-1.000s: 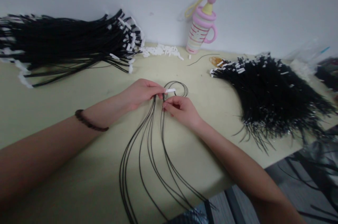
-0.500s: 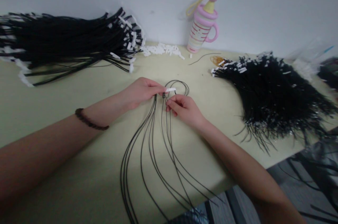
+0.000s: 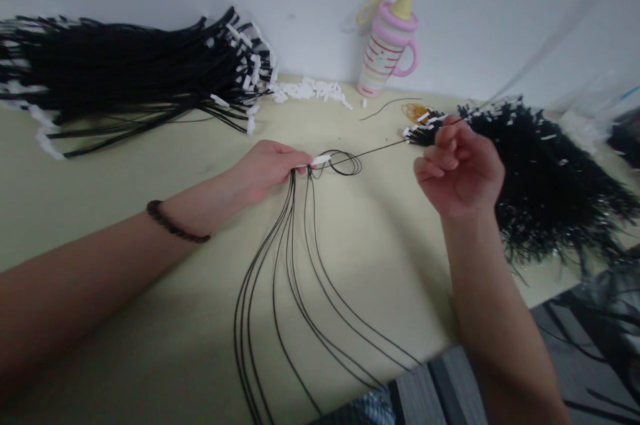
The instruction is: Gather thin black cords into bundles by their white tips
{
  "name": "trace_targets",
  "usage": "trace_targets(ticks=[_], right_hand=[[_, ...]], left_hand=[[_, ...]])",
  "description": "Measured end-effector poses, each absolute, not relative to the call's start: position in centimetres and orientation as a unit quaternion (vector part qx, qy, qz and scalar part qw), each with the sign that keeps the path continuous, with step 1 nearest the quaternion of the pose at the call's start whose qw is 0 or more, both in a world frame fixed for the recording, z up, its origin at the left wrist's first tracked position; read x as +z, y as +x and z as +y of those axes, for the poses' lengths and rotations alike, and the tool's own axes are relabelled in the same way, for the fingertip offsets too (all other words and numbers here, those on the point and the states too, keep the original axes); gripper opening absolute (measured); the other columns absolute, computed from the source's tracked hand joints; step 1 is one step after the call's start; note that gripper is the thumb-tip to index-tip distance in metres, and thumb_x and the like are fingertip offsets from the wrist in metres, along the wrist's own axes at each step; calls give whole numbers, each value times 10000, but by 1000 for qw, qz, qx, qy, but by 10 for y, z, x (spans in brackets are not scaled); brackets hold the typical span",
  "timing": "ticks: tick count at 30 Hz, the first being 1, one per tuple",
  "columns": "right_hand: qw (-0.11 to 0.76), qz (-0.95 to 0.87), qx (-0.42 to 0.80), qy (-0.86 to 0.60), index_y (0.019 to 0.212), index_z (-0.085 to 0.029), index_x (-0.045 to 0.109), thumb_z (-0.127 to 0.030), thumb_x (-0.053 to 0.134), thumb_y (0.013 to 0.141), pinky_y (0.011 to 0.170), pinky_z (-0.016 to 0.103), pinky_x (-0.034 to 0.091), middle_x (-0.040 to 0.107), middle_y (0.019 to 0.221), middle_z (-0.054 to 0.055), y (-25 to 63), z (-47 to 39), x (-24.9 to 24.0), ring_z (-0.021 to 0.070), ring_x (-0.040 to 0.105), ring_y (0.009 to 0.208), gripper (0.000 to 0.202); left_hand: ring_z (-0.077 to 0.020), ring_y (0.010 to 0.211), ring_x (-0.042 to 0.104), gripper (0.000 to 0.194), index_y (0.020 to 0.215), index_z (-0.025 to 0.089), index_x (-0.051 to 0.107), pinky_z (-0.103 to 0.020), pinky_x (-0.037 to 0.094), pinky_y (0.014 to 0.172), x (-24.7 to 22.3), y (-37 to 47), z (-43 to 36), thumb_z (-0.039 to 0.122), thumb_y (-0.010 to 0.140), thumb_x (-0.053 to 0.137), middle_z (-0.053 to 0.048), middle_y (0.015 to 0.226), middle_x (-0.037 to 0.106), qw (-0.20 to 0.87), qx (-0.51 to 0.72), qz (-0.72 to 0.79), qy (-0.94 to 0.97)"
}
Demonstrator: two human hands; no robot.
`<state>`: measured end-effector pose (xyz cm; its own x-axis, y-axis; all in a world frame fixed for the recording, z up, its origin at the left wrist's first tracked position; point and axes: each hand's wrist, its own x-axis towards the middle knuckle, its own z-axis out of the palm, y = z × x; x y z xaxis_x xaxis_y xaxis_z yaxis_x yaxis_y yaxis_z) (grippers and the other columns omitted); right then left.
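My left hand [image 3: 273, 168] pinches several thin black cords [image 3: 287, 225] near the middle of the table. A small white tag [image 3: 321, 160] pokes out at its fingertips. From there the cords hang down toward the table's front edge, and a few form a small loop [image 3: 350, 163] to the right. Raised over the right side, my right hand [image 3: 460, 161] has its fingers curled. One cord [image 3: 383, 148] runs taut from the left fingertips up to the right fingers, which grip it.
A thick bundle of black cords with white tags [image 3: 130, 71] lies back left. Loose white pieces [image 3: 313, 90] and a pink striped cup [image 3: 385, 51] stand along the wall. Another black cord bundle [image 3: 555, 178] fills the right, beside yellow rubber bands [image 3: 414, 111].
My right hand has moved right and upward from beside my left hand, drawing one cord out straight. My left hand has stayed nearly in place, still pinching the cords.
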<state>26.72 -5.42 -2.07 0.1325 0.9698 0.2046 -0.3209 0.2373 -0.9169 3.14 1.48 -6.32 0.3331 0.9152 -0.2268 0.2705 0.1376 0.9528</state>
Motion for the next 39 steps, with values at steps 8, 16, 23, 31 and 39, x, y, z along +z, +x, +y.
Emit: trace_targets(ticks=[8, 16, 23, 31, 39], right_hand=[[781, -340, 416, -319, 742, -214, 666, -288, 317, 943, 358, 163, 247, 546, 624, -16, 307, -56, -4, 7, 369, 388, 410], [737, -410, 227, -487, 837, -237, 665, -285, 550, 822, 356, 161, 212, 529, 620, -22, 295, -48, -25, 29, 365, 412, 125], [521, -562, 252, -591, 693, -147, 628, -393, 628, 746, 420, 204, 288, 520, 547, -10, 219, -51, -77, 66, 410, 461, 252], [459, -588, 283, -603, 706, -141, 616, -297, 541, 779, 478, 209, 324, 508, 565, -9, 199, -50, -104, 76, 424, 496, 188], [450, -600, 261, -608, 717, -143, 616, -308, 515, 786, 497, 208, 318, 494, 562, -14, 197, -49, -104, 79, 408, 509, 205]], left_hand=[[-58, 440, 320, 194, 596, 113, 628, -268, 169, 464, -81, 30, 25, 293, 669, 623, 18, 490, 462, 545, 278, 514, 601], [-65, 421, 301, 169, 613, 115, 641, -273, 152, 440, -73, 31, 23, 272, 671, 617, 24, 459, 440, 548, 269, 523, 595], [-68, 439, 338, 169, 585, 137, 641, -261, 177, 445, -77, 31, 24, 290, 655, 626, 3, 514, 511, 564, 289, 504, 587], [-72, 454, 382, 155, 517, 155, 638, -246, 235, 459, -72, 35, 19, 259, 632, 638, 14, 491, 536, 565, 303, 505, 578], [-70, 458, 411, 154, 515, 148, 638, -238, 269, 465, -74, 36, 19, 242, 637, 634, 7, 500, 570, 551, 306, 501, 593]])
